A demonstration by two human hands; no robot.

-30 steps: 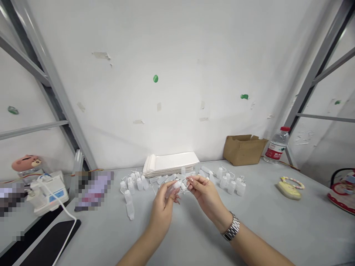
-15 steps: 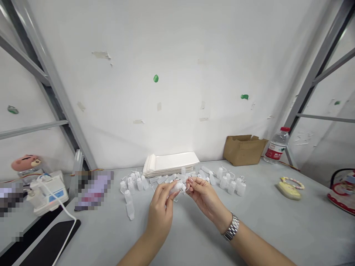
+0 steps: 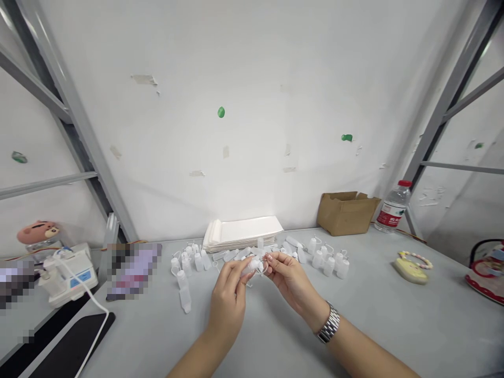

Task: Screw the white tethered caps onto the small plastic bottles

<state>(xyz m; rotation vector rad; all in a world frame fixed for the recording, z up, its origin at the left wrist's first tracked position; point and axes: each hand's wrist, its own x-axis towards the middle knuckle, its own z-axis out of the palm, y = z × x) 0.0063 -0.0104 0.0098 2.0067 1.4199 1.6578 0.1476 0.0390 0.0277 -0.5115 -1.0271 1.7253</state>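
A small white plastic squeeze bottle (image 3: 255, 264) with a looped cap strap is tilted between my hands, above the middle of the table. My left hand (image 3: 229, 294) is closed around its body, thumb and fingers on either side. At the bottle's top end, my right hand (image 3: 286, 272) is closed in a pinch beside the strap loop. A thin dark line shows near those fingertips, but what they grip is too small to make out. Similar bottles lie in a loose pile (image 3: 236, 254) just behind. More bottles stand in a left group (image 3: 186, 265) and a right group (image 3: 329, 262).
White shallow trays (image 3: 246, 231) are stacked against the wall. A cardboard box (image 3: 348, 215) and a water bottle (image 3: 392, 207) stand at the back right. Nearer lie a yellow case and a beaded bracelet (image 3: 416, 258). A power strip (image 3: 74, 278) and a black pad (image 3: 74, 346) lie left.
Both hands stay in nearly the same place with the squeeze bottle. Only the right fingertips have shifted very slightly at its top end.
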